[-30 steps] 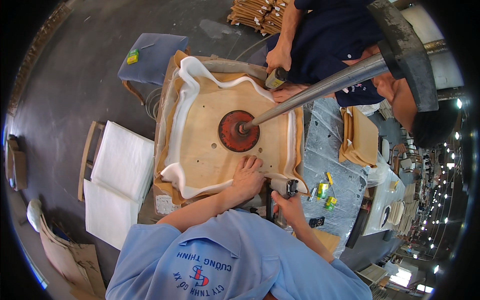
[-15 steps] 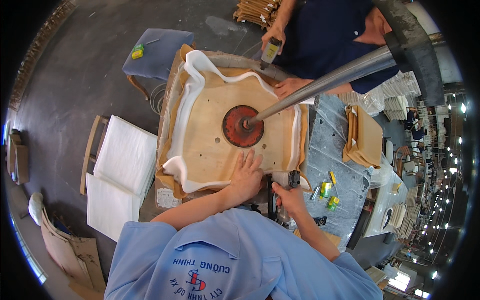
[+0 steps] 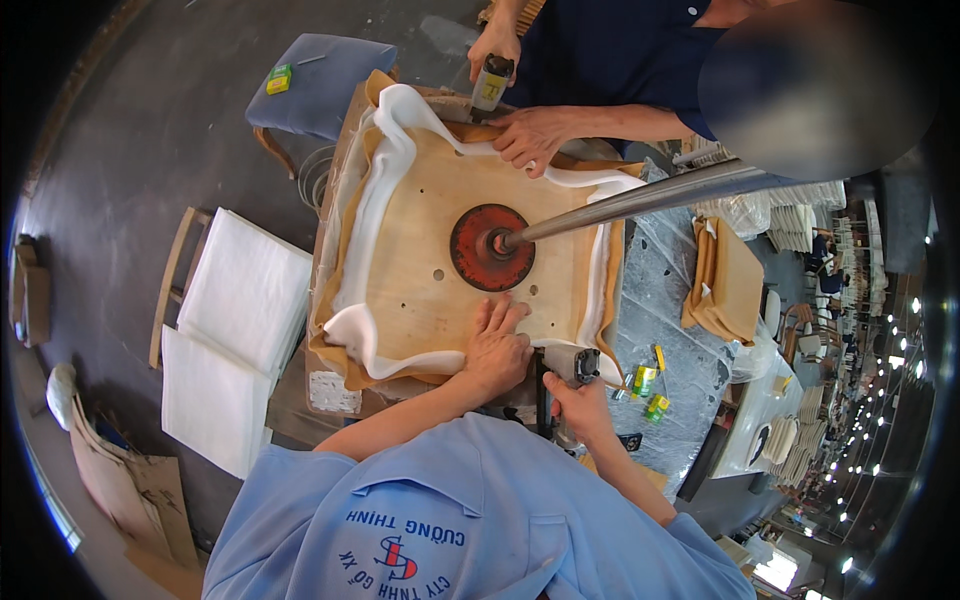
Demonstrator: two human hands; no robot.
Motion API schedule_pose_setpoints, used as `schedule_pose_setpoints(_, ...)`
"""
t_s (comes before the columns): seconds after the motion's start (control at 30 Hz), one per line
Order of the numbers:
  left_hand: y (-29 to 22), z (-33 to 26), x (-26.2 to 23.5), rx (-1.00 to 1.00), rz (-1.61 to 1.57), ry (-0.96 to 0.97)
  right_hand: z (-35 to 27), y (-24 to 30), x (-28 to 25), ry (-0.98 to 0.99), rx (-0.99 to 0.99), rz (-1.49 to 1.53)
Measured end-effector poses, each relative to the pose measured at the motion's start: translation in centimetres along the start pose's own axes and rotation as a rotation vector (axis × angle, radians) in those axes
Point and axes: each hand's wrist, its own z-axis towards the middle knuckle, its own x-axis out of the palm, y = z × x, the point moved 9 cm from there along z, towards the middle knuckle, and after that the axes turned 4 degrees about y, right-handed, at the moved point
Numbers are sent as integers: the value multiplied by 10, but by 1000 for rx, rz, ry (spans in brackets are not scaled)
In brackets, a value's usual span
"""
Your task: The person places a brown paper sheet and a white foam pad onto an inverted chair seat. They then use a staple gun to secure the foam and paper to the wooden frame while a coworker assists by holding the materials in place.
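Note:
A plywood seat panel (image 3: pixel 410 230) lies under a red round pressing disc (image 3: pixel 470 250) on a metal rod (image 3: pixel 640 205). White padding (image 3: pixel 353 260) and tan fabric (image 3: pixel 333 290) curl up around the panel's rim. At the near edge my left hand (image 3: pixel 497 352) rests flat, its fingers stretched over the wood toward the disc. Just right of it, my right hand (image 3: pixel 584 408) grips a staple gun (image 3: pixel 572 362), its head at the panel's near edge. The gun's tip is hidden from view.
Across the panel a co-worker's hand (image 3: pixel 540 138) presses the far edge, while the other holds a second staple gun (image 3: pixel 491 84). Small green-yellow boxes (image 3: pixel 644 381) lie on the plastic-covered table (image 3: pixel 690 400) at right. White sheets (image 3: pixel 245 295) and a blue upholstered stool (image 3: pixel 335 85) stand left.
The co-worker's hands and staple gun have moved left along the far edge. My hands stay close to where they were at the near edge.

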Motion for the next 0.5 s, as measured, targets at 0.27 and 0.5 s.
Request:
schedule_pose_setpoints(0.27, -1, -1, -3, 20, -24, -68, 5, 7, 1, -23, 8, -39)
schedule_pose_setpoints(0.5, -2, 0, -3, 22, -44, -85, 1, 19, 3, -24, 23, -36)
